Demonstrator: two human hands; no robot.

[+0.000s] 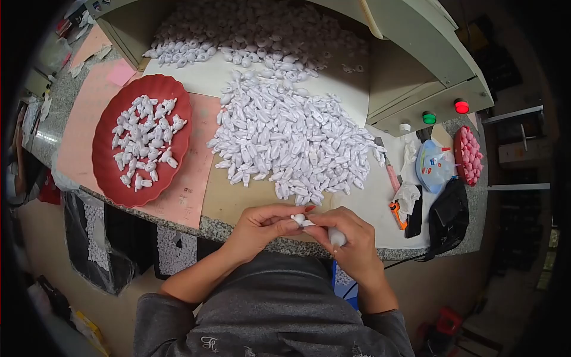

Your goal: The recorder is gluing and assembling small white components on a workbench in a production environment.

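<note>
At the table's front edge my two hands meet at chest height. My left hand (262,229) is closed, with thumb and fingers pinching a small white animal-shaped figure (302,221). My right hand (355,241) is closed too; its fingertips touch the figure's right side. In its palm sits a small whitish, translucent bulb-shaped thing (337,237), perhaps a squeeze bottle, mostly covered by the fingers. Just beyond my hands lies a large pile of loose white pieces (285,134). At the left, a red scalloped plate (107,172) holds several white figures (146,131) like the one in my fingers.
A grey cabinet (410,110) with green and red buttons stands over the back, more white rounded pieces (250,35) inside. To the right lie an orange tool (398,214), a dark phone (414,211), a blue-lidded container (434,166), a bowl of pink pieces (470,156) and a black bag (449,217).
</note>
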